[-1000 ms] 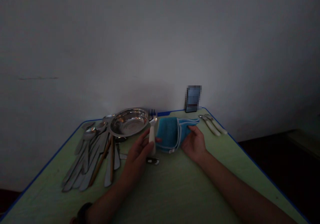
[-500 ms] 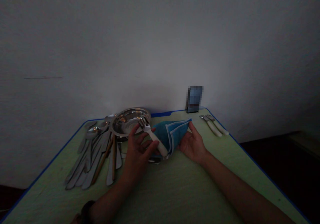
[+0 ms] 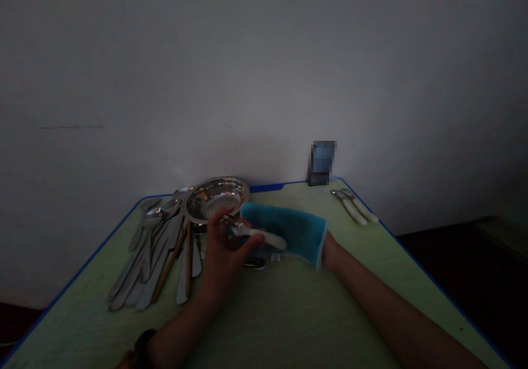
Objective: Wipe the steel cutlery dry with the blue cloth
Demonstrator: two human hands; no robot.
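Observation:
My left hand (image 3: 225,248) pinches a fork (image 3: 268,239) between thumb and fingers near its neck. The fork has a cream handle, which points right; its metal head lies partly behind my fingers. A blue cloth (image 3: 303,231) with a pale edge is spread out just behind the handle. Only the wrist side of my right hand (image 3: 330,252) shows; its fingers are hidden behind the cloth it holds up. Whether the cloth touches the handle, I cannot tell. Below the fork, a dark metal utensil (image 3: 254,264) rests on the table.
A shiny steel bowl (image 3: 193,215) stands at the back of the green table (image 3: 313,325). Left of it lies a heap of spoons, knives and other cutlery (image 3: 146,270). Two cream-handled utensils (image 3: 355,210) lie at the right edge, near an upright blurred device (image 3: 322,163).
The cloth has gone from folded and bunched to spread out, with my right hand now behind it. The fork has tilted closer to level in my left hand.

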